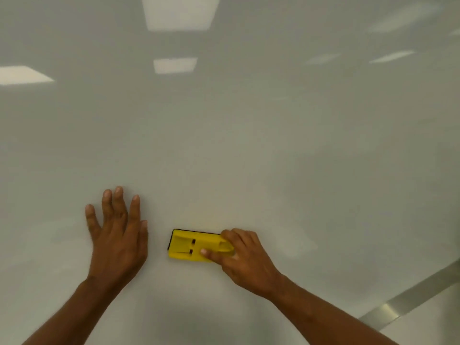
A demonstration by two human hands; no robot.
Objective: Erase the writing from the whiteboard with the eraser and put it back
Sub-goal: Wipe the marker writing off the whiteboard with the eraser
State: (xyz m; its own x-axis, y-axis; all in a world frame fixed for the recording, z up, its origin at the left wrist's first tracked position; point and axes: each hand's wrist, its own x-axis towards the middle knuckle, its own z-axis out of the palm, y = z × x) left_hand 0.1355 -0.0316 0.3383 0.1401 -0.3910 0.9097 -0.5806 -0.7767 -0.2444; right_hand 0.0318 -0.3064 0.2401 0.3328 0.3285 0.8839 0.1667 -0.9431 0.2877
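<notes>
- Yellow eraser [196, 245], blocky plastic, lying lengthwise left to right flat against the whiteboard [224, 133], low in the view and a little right of centre.
- Moulded top with a raised ridge along the far edge, two small dark slots near the middle, a rounded hollow at the right end; thin black pad edge showing along the far and left sides.
- Gripped at its right end by the right hand [245, 260]: fingers [239, 236] curled over the far edge, thumb pressed on the near part of the top, so closed round the eraser.
- Left hand [117, 232] just left of the eraser, apart from it, holding nothing; fingers straight and spread, pointing up the board, seemingly laid flat on the surface, though contact hard to confirm.
- Both forearms bare, coming in from the bottom corners.
- Board surface white-grey and glossy, filling nearly the whole view, with no writing discernible; soft smudgy patches around the eraser.
- Bright rectangular reflections of ceiling lights [178, 13] across the top of the board.
- Metal frame edge [408, 300] cutting diagonally across the lower right corner, a pale surface beyond it.
- No containers in view.
</notes>
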